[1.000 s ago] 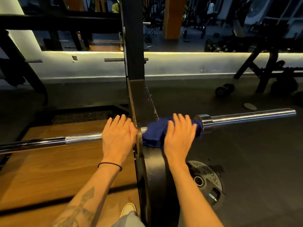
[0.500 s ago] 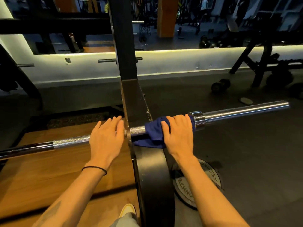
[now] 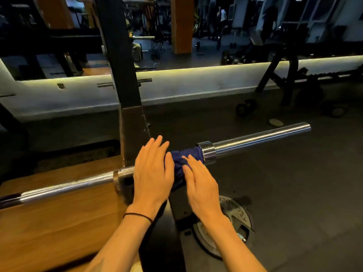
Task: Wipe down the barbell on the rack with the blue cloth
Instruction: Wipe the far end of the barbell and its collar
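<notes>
One barbell [image 3: 74,183] lies across the rack, running from the lower left up to the bare sleeve end at the right. One blue cloth [image 3: 186,156] is bunched around the bar just left of the single steel collar [image 3: 208,153], between the rack upright [image 3: 125,95] and that collar.

Two hands work at the bar. The left hand [image 3: 152,173] lies flat over the bar at the rack post, fingers straight and together, its outer edge touching the cloth; a thin black band circles its wrist. The right hand [image 3: 198,183] rests with extended fingers on the near side of the cloth, pressing it against the bar rather than curling around it.

One weight plate [image 3: 240,214] lies flat on the dark floor below the right forearm, partly hidden by it. Two dumbbells [image 3: 245,107] sit farther back near the lit wall base. A wooden platform [image 3: 49,222] spreads under the left part of the bar.
</notes>
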